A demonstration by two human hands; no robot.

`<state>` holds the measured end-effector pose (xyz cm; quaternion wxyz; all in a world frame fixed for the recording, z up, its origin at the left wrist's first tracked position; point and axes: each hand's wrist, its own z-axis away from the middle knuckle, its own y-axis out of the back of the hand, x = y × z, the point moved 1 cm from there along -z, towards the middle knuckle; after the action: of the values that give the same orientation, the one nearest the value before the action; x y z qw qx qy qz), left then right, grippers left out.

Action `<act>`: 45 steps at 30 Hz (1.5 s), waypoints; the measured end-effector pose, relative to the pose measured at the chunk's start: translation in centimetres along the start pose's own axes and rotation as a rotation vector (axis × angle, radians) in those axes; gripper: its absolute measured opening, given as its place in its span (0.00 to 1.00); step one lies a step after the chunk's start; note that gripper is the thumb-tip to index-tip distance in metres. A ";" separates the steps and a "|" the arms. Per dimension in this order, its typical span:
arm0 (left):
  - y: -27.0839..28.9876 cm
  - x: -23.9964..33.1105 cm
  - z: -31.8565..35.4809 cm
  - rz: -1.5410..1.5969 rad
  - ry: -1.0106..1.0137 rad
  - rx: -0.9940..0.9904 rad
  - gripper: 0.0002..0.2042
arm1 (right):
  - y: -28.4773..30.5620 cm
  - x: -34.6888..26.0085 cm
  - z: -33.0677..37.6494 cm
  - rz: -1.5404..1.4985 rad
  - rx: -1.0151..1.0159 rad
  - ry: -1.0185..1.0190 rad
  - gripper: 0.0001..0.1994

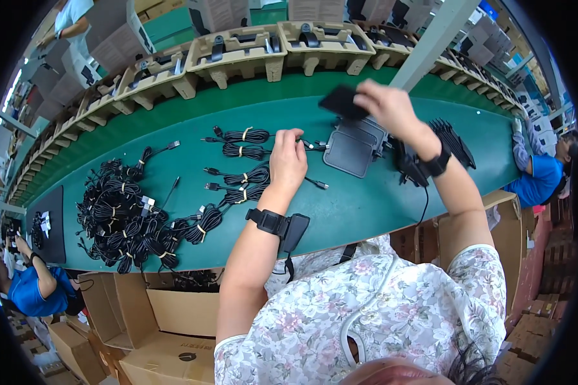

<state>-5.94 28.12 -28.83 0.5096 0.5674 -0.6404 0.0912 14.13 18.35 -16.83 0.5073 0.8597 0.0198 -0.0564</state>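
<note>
green table [359, 208] | right grip [392, 110] holding flat, black, rectangular slab [341, 102] | left grip [288, 160]: cannot tell

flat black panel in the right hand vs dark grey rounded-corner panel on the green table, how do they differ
The flat black panel is gripped in the right hand; the dark grey rounded-corner panel lies on the green table. The black panel looks blurred; the grey panel is sharper, showing its rim. Both are flat and dark.

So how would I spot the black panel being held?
Find the green table, then the right hand over its far side. The black panel is at its fingertips. Unlike the gray plates beside it, it is gripped and blurred.
</note>
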 end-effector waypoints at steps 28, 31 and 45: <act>0.0 0.3 0.3 -0.120 -0.012 -0.068 0.10 | -11.1 -8.2 -14.2 -0.208 -0.468 0.137 0.12; -0.8 -0.2 0.4 -0.251 -0.140 0.039 0.11 | -14.3 -12.5 -12.5 -0.083 -0.753 0.341 0.16; 0.9 3.5 -0.9 1.350 0.467 -0.412 0.16 | -5.6 -9.4 -8.2 -1.129 -0.414 -0.324 0.15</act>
<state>-5.56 26.81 -25.33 0.5617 -0.0910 -0.7288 0.3809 4.89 28.39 -16.64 0.5518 0.5811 0.4045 -0.4407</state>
